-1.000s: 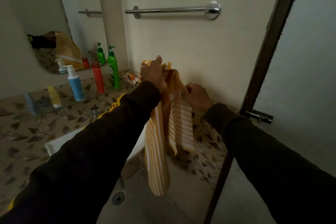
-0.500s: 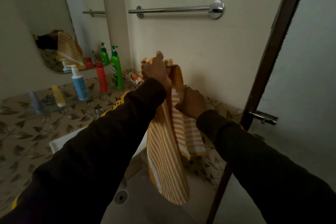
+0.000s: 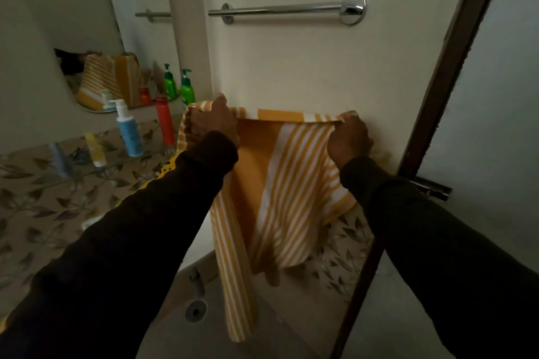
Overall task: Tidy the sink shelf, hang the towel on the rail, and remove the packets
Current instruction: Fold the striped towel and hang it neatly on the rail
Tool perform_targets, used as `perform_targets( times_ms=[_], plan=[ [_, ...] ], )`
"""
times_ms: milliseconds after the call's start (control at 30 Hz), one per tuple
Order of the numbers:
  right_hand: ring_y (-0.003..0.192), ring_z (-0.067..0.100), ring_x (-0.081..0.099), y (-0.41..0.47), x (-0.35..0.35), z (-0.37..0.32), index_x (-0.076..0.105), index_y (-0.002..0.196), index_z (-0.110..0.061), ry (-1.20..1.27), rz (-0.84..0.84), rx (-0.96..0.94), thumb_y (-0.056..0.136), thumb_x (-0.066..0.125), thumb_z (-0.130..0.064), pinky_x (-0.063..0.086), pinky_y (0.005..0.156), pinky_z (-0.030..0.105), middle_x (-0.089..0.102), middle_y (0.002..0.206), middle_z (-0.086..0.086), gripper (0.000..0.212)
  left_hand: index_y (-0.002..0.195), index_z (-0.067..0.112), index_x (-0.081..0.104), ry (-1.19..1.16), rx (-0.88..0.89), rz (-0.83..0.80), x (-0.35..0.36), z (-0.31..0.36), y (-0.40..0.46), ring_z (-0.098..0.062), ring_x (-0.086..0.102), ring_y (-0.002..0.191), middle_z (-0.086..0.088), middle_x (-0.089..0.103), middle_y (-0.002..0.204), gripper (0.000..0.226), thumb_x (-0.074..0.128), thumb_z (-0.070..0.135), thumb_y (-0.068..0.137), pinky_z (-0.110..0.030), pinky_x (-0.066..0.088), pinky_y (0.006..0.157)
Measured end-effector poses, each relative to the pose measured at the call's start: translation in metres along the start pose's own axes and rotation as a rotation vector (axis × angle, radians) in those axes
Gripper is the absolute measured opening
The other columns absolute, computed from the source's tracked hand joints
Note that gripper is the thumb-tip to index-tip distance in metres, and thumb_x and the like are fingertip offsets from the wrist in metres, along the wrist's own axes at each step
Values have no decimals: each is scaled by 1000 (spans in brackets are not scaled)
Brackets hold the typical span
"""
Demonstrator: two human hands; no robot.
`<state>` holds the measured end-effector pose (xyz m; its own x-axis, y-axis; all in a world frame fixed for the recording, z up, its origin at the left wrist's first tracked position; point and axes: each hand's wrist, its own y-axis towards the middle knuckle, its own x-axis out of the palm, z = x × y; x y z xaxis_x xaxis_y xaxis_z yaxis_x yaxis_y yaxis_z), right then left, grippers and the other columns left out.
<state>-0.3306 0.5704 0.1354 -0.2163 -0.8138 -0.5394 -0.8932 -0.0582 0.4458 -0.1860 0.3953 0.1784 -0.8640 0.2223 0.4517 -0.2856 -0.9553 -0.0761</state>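
Now spread wide instead of bunched as a moment ago, orange-and-white striped cloth towel (image 3: 291, 172) stretched by its top edge between left hand (image 3: 215, 122) and right hand (image 3: 348, 137), both gripping it, well below the chrome wall rail (image 3: 280, 8), so ready for lifting over.

The room was dim, with a cream wall (image 3: 291, 67) at centre. A mirror (image 3: 116, 38) hung upper left. A dark door frame (image 3: 455, 73) ran down the right.
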Motion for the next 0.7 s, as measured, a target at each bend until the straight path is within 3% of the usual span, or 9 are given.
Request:
perform_targets(
  times_ms=[67, 100, 167, 233, 333, 500, 600, 700],
  plan=[
    [119, 33, 56, 3, 2, -9, 60, 118, -20, -14, 115, 8, 98, 50, -19, 32, 102, 42, 64, 123, 9, 22, 142, 6, 43, 54, 87, 89, -4, -2, 8, -12, 60, 87, -1, 59, 116, 74, 74, 28, 79, -16, 56, 63],
    [118, 33, 56, 5, 4, -12, 60, 117, -20, -37, 159, -1, 100, 49, -24, 30, 101, 42, 65, 122, 9, 21, 140, 7, 46, 94, 126, 143, -6, -1, 10, -8, 55, 83, 1, 56, 114, 74, 74, 32, 76, -12, 52, 60],
    [115, 34, 57, 9, 7, -13, 61, 115, -19, -69, 218, -18, 102, 48, -34, 29, 100, 42, 66, 118, 11, 25, 135, 10, 55, 229, 165, 194, -13, 0, 19, -16, 58, 104, -4, 59, 129, 78, 73, 44, 67, -26, 53, 86],
    [112, 34, 58, 12, 8, -12, 63, 113, -18, -62, 251, -36, 101, 48, -42, 29, 98, 42, 67, 116, 12, 31, 133, 13, 58, 339, 177, 215, -22, -1, 29, -26, 57, 119, -8, 59, 133, 80, 70, 50, 64, -40, 49, 100],
    [110, 33, 59, 13, 7, -13, 64, 115, -17, -58, 277, -95, 100, 48, -44, 30, 96, 41, 67, 116, 11, 34, 137, 14, 53, 433, 186, 228, -33, -4, 31, -32, 48, 129, -12, 49, 143, 85, 66, 57, 65, -40, 39, 106],
    [115, 32, 58, 15, 1, -17, 61, 123, -11, 23, 233, -114, 102, 47, -43, 41, 96, 40, 62, 124, 12, 41, 121, 10, 64, 642, 377, 246, -42, -10, 36, -36, 47, 124, -18, 52, 135, 77, 59, 68, 70, -44, 33, 107],
    [111, 31, 62, 13, 1, -13, 58, 126, -11, 84, 169, -105, 102, 47, -46, 44, 84, 33, 66, 122, 12, 44, 118, 6, 66, 651, 417, 200, -42, -10, 43, -34, 47, 126, -19, 54, 134, 75, 60, 66, 73, -42, 33, 112],
    [107, 35, 63, 11, 5, -3, 58, 123, -11, 25, 105, -118, 101, 45, -53, 46, 85, 37, 68, 117, 15, 50, 128, 6, 59, 632, 434, 186, -39, -12, 44, -34, 42, 131, -18, 47, 141, 75, 61, 62, 79, -39, 29, 114]
  ],
)
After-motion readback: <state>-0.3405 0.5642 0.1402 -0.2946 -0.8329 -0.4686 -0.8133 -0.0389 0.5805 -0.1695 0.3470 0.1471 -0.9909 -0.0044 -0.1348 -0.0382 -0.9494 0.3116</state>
